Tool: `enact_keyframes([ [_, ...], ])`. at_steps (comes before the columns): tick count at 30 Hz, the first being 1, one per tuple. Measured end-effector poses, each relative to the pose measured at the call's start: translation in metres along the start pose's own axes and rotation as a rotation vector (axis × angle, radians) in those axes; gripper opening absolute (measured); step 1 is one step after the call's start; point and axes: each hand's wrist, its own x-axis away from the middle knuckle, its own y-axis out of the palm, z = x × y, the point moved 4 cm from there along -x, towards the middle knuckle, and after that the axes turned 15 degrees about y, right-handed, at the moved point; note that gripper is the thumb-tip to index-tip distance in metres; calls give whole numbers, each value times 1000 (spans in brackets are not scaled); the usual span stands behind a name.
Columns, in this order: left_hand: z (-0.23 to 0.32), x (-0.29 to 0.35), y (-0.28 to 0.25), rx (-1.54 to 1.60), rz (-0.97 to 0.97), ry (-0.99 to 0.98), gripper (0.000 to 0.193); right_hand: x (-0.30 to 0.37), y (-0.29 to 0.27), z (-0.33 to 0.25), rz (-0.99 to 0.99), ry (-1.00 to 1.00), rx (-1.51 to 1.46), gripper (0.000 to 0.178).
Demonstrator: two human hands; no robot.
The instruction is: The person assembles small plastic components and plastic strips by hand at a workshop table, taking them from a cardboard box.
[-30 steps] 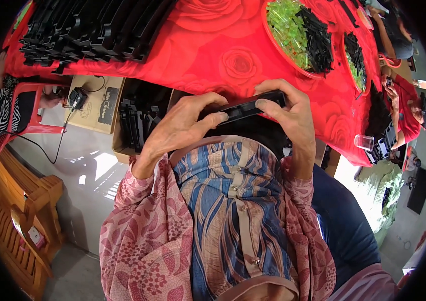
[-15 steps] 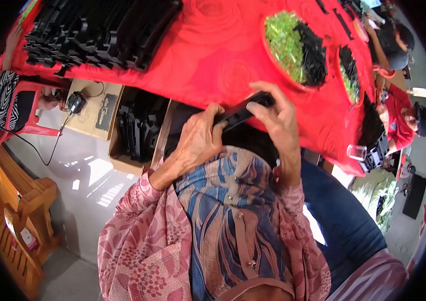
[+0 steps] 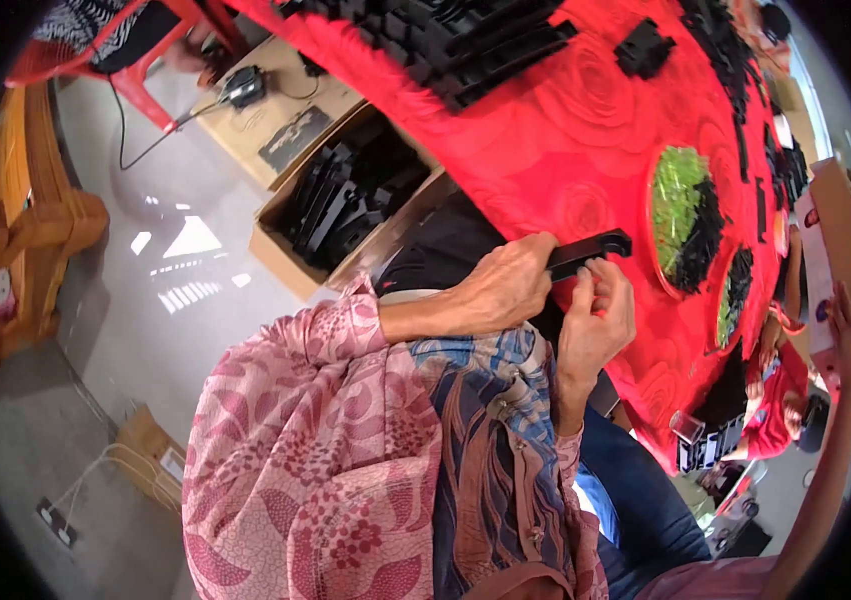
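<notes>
Right hand [image 3: 600, 315] had left the far end of the black part [image 3: 580, 252], where thumb and fingers pinched it half a second earlier; now it sat lower, along the near edge. Whole scene had turned in the picture — table, hands and floor all swung round — and a co-worker's bare forearm [image 3: 830, 440] had come in at the right, its hand against a cardboard panel [image 3: 840, 235].

Head view. Left hand [image 3: 515, 285] was closed firmly round the left end of the black part, which was held just above the near edge of the red tablecloth [image 3: 545, 180], its rounded right end free. Right-hand fingers were curled and bunched close to the thumb, a narrow grip at the part's near side; could not tell whether anything small was held between them.

Right of the hands: a round tray [image 3: 650, 235] with green pieces [image 3: 677, 195] and black strips [image 3: 700, 240], then a second tray [image 3: 717, 345] beyond it. Far side: a stack of black parts [image 3: 465, 50] and a separate black block [image 3: 643, 48]. Left, below table level: an open carton [image 3: 288, 263] of black parts.
</notes>
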Motion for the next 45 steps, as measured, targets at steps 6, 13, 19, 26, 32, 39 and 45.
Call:
enact_keyframes([
  [6,8,8,-3,64,22,23,27,2,10,6,-100,0,143,18],
  [13,6,-6,-4,300,-57,-258,37,-6,1,14,-57,-24,79,19],
  [19,-16,4,-3,866,12,-478,23,-4,9,20,-145,43,-67,23],
  [26,-4,9,9,801,10,-488,21,1,-2,26,-170,126,-97,24],
  [32,-1,13,10,776,57,-503,20,0,0,34,-225,144,-198,27],
  [39,5,9,6,738,21,-451,23,-8,-6,33,-351,331,-312,27],
  [45,3,12,8,806,91,-385,24,-3,-6,23,-187,223,-373,30],
])
